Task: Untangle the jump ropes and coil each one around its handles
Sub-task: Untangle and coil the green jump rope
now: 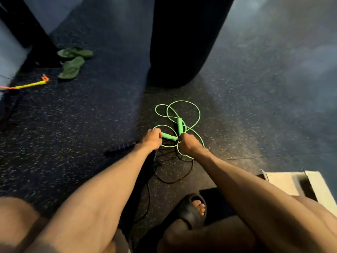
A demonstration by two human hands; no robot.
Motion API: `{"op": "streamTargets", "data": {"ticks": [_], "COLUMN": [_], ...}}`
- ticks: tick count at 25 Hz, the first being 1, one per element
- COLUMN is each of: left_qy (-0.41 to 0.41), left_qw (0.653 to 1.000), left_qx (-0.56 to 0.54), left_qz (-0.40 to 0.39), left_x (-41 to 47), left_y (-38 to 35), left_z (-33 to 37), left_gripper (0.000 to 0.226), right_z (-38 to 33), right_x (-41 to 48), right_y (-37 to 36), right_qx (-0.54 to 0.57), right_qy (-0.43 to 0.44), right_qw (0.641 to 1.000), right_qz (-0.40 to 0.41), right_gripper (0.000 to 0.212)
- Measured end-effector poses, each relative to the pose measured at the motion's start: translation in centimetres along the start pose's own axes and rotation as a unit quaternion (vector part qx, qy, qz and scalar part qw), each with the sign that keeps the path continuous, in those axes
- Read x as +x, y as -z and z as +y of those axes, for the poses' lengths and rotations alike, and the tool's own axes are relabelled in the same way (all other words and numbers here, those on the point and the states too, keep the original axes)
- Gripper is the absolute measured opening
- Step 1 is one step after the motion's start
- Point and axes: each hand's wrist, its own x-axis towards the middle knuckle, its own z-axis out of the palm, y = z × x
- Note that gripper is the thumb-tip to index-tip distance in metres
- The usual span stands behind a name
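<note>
Left hand [152, 138], right hand [189, 145] around green handles [169, 136], rope loops [182, 106] beyond

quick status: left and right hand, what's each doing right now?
Left hand: closed, gripping one end of the flat-lying green handle.
Right hand: closed, gripping the lower end of the other green handle.

We seem to be in a gym: dark speckled rubber flooring [73, 125] spreads all around, a heavy black punching bag [182, 42] fills the far middle, and a green jump rope [180, 126] lies looped near us.
</note>
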Motion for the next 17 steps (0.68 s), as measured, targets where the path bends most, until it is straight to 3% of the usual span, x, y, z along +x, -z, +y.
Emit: {"op": "streamTargets", "data": {"ticks": [8, 17], "left_qy": [0.054, 0.12], "left_qw": [0.992, 0.97], "left_qx": [-0.113, -0.206], "left_qz": [-0.011, -0.043], "left_x": [11.9, 20.3], "left_y": [-6.7, -14.1], "left_z": [3.6, 4.8], "left_gripper": [0.023, 0.043], "right_z": [5.9, 8.1], "right_x": [9.0, 15.6], "right_y": [-2.5, -6.3], "right_qx": [0.093, 0.116], "right_qy": [-0.054, -0.065], "right_qw": [0.994, 0.991], "right_qz": [0.012, 0.006], "right_gripper": [0.021, 0.026]}}
